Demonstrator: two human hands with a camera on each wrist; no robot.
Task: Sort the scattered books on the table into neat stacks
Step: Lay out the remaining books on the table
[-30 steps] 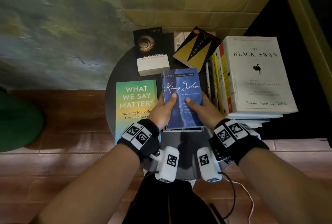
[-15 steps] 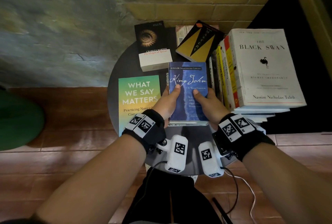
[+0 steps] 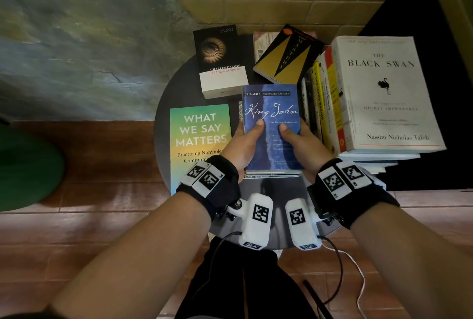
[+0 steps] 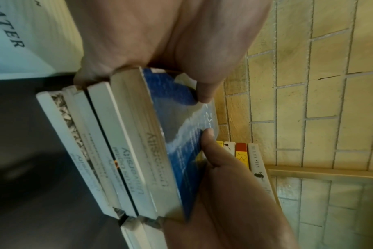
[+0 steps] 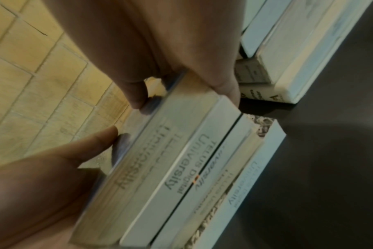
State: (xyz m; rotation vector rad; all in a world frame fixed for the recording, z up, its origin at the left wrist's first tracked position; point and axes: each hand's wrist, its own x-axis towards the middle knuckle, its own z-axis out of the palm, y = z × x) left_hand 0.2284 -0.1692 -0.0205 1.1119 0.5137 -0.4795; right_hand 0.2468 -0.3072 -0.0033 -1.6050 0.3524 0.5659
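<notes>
Squaring up a small stack, I have my left hand and right hand clamped on its 2 long sides, thumbs pressed flat on the blue King John cover so the top book cannot slide. Both grips are closed around the pile; the wrist views show fingers wrapped past the page edges of about 4 books beneath, which sit a little stepped, so I judge they want nudging flush. The pile rests on the dark round desk, between What We Say Matters and the tall stack topped by The Black Swan. The Origin of Species and the black-and-gold book lie loose behind, unsorted yet.
</notes>
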